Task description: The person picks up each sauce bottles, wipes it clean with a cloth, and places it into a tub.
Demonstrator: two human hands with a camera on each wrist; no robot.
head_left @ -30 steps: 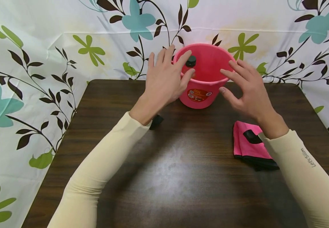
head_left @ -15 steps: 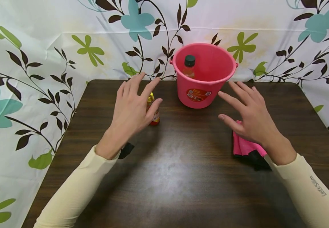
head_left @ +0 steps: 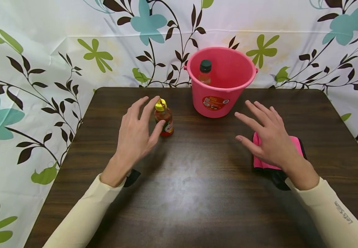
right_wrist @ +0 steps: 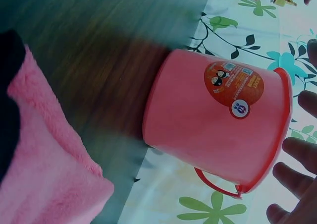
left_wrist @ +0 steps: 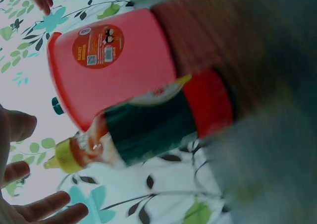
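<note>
1. Had the left hand [head_left: 135, 132] loosely spread left of centre in the head view, fingers parted and gripping nothing.
2. Held the right hand [head_left: 269, 139] likewise open right of centre, fingers apart around bare air.
3. Saw the yellow-capped sauce bottle [head_left: 167, 115] upright just beside the left hand, with a gap between them in the left wrist view.
4. Noted the pink cloth [head_left: 297, 144] partly hidden beneath the right hand at centre right.
5. Found the pink bucket [head_left: 228, 69] at upper centre, with a green-capped bottle [head_left: 205, 67] inside.
6. Saw the dark table [head_left: 179, 213] beneath, and a floral sheet [head_left: 64, 38] behind.
</note>
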